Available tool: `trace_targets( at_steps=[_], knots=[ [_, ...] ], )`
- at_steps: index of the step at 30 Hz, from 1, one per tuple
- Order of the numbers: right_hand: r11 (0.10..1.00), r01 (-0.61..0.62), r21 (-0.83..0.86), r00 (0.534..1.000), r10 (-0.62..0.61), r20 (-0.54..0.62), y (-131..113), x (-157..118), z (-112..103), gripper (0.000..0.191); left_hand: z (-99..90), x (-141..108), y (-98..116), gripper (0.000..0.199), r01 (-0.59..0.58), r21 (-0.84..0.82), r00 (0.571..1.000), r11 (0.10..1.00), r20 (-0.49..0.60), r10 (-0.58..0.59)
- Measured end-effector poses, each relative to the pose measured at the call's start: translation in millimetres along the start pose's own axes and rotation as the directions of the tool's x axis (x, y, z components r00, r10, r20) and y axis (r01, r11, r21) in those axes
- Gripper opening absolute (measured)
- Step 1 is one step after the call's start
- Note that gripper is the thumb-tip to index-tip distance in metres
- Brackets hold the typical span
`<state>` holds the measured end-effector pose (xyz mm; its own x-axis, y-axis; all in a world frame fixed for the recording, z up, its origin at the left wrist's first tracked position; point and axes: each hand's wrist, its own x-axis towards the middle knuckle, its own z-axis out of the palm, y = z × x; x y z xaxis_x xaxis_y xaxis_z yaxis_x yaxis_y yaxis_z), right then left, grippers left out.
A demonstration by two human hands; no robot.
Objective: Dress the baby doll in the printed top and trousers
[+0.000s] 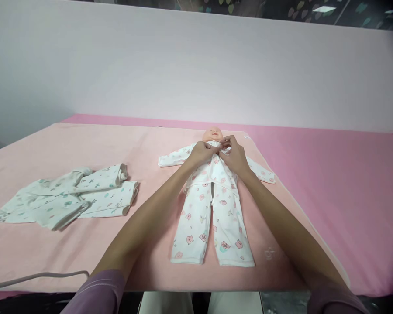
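A baby doll [213, 134] lies on its back, dressed in a white top [201, 174] and white trousers [196, 218] with a pink animal print. The top's sleeves stretch out to both sides. At the upper chest, just below the doll's head, my left hand [203, 152] and my right hand [233, 155] meet. Fingers of both are bent and pinched on the front of the top. Whatever small part of the top lies between the fingertips is hidden.
A pink mat [144, 148] covers much of the darker pink table [340, 187]. To the left lie white baby clothes [68, 196] with a green print. A grey cable [46, 274] runs along the front left edge. Behind stands a white panel [196, 65].
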<state>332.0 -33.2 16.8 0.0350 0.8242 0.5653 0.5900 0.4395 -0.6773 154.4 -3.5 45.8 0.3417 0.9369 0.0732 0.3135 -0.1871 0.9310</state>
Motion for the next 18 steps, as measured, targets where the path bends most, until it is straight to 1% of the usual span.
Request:
trace_targets(
  at_steps=[5, 8, 10, 13, 15, 18],
  knots=[
    [0.999, -0.023, 0.041, 1.000, 0.023, -0.002, -1, -1, -2, 0.032, -3.4, 2, 1, 0.040, 0.014, 0.032, 1.000, 0.999, -0.010, -0.014],
    [0.995, -0.079, 0.062, 0.997, 0.080, -0.005, -1, -1, -5, 0.029, -5.9, 6, -2, 0.036, 0.021, 0.022, 1.000, 1.000, 0.009, -0.021],
    [0.989, -0.128, 0.074, 0.992, 0.128, 0.004, -1, -1, -8, 0.026, -7.5, 7, -4, 0.038, 0.025, 0.017, 0.999, 1.000, 0.022, -0.025],
    [0.979, -0.181, 0.093, 0.983, 0.178, 0.033, -3, 0, -11, 0.024, -9.8, 7, -4, 0.049, 0.033, -0.013, 0.999, 0.999, 0.041, -0.033],
    [0.975, -0.196, 0.106, 0.980, 0.193, 0.045, -3, 0, -11, 0.024, -11.2, 7, -3, 0.054, 0.036, -0.019, 0.998, 0.999, 0.053, -0.035],
    [0.968, -0.212, 0.133, 0.977, 0.208, 0.043, -1, 1, -11, 0.025, -12.1, 7, -4, 0.057, 0.024, -0.021, 0.997, 0.999, 0.071, -0.023]
  ],
)
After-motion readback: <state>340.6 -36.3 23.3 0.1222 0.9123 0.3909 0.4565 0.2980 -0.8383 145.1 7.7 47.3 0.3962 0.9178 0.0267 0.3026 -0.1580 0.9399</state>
